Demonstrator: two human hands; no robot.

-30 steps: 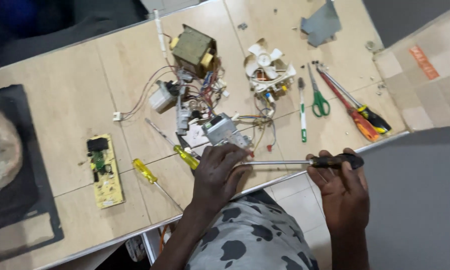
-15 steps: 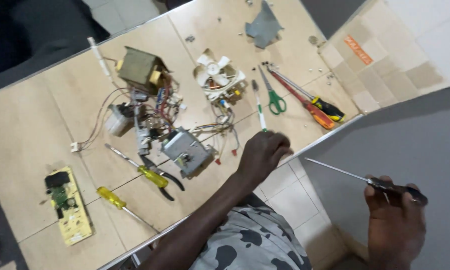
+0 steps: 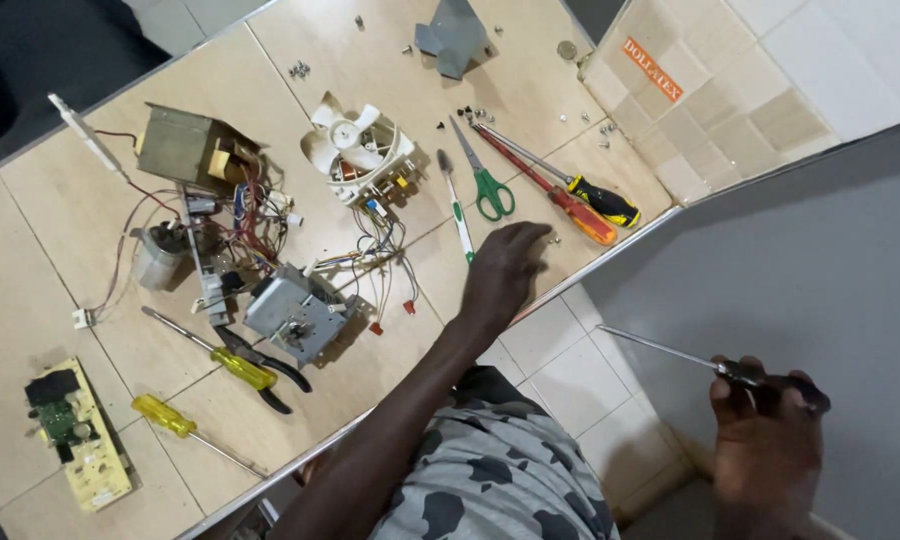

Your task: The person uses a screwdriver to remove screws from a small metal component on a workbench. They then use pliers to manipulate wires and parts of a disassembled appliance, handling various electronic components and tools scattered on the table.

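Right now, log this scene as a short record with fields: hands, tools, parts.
left hand: left hand flat on the tiled counter, beside the green-handled scissors
right hand: right hand off the counter, gripping a long screwdriver
tools near left hand: orange-handled screwdriver, black-and-yellow screwdriver
parts: white fan, transformer, circuit board
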